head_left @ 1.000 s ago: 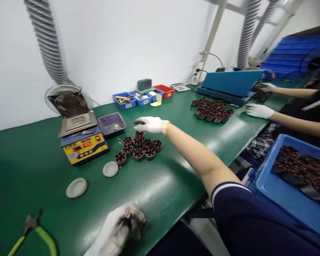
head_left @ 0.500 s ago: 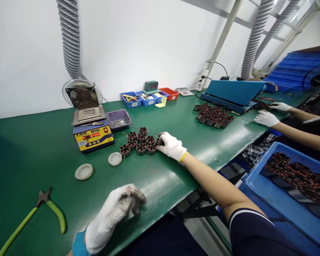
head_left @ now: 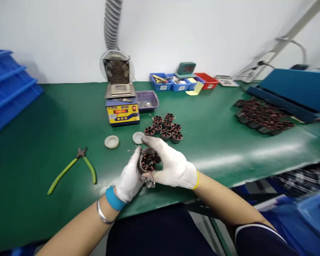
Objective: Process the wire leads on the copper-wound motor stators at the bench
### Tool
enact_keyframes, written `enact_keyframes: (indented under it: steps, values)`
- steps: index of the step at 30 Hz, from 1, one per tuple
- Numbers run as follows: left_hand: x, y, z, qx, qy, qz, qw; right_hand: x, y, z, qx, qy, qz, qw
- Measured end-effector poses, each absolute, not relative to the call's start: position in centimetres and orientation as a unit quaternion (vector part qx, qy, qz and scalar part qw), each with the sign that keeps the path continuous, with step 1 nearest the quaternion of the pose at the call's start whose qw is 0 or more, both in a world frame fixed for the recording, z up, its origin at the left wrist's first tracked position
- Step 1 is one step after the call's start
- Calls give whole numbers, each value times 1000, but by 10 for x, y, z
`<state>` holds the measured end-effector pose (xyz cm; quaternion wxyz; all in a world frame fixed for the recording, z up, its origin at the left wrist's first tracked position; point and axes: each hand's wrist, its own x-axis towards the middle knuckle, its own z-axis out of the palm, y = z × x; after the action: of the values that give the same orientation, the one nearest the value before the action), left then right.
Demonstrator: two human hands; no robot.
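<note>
Both hands wear white gloves and meet over the near part of the green table. Between them is a round motor stator with copper windings, its open face turned up toward me. My left hand grips it from the left side, thumb along the rim. My right hand closes around it from the right, with fingers over its far side and the thumb below. Thin wire ends stick out near the right thumb. Just beyond, several more stators stand grouped beside a small white dish.
Green-handled cutters lie at left, near another white dish. A yellow-fronted solder pot with a fan stands behind, beside a purple tray. Blue bins line the wall. A stator pile lies at right.
My right hand has come from the stator group to the near middle with a stator. My left hand has met it there and closed on the stator. The view has swung left.
</note>
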<state>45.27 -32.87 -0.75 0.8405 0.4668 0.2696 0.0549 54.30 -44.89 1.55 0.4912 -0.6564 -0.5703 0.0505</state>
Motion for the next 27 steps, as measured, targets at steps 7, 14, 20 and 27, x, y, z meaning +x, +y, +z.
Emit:
enact_keyframes:
  steps: [7,14,20,27]
  values:
    - [451,-318,-10,487,352,220,768,546,-428,-3,-643,-553,-202,491]
    - [450,-318,-21,590,319,318,670,543,-426,8,-647,-619,-228,383]
    - [452,-320,-9,589,245,397,660,530,-435,43,-614,-650,-248,374]
    - [463,-310,14,324,314,257,855,555,-444,28,-651,-547,-169,498]
